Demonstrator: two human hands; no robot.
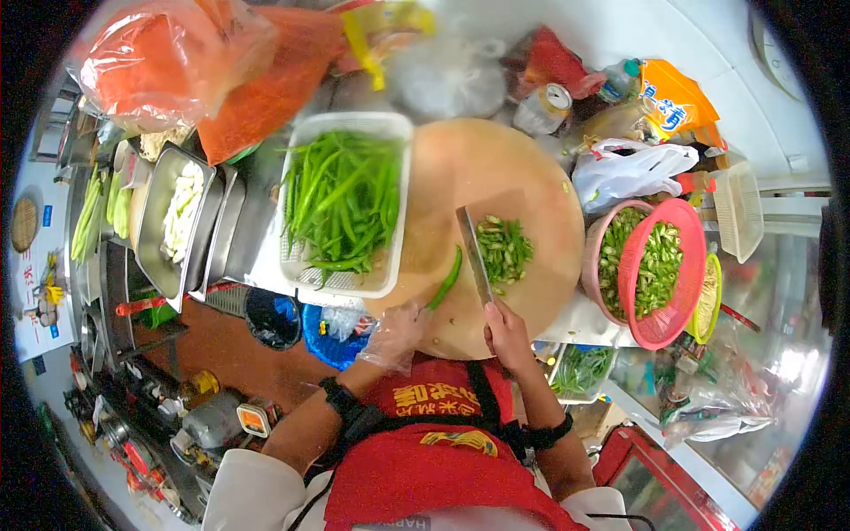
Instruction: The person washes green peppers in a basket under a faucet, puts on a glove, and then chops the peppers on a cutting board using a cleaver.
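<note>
My left hand [397, 332], in a clear plastic glove, is closed on the end of a long green chili pepper [448, 281] over the round cutting board [434, 177]. In my right hand [507, 338] is the handle of a knife [475, 258], its blade pointing away from me, between the whole pepper and a small pile of chopped green peppers [503, 252]. Left of the board, a white plastic basket [406, 186] is filled with whole green peppers [341, 199].
Two pink baskets [695, 274] of cut peppers overlap at the right. A white plastic bag [633, 168], a can [543, 108] and an orange packet [682, 97] crowd the back right. Metal trays [202, 212] stand at the left, below orange bags [266, 88].
</note>
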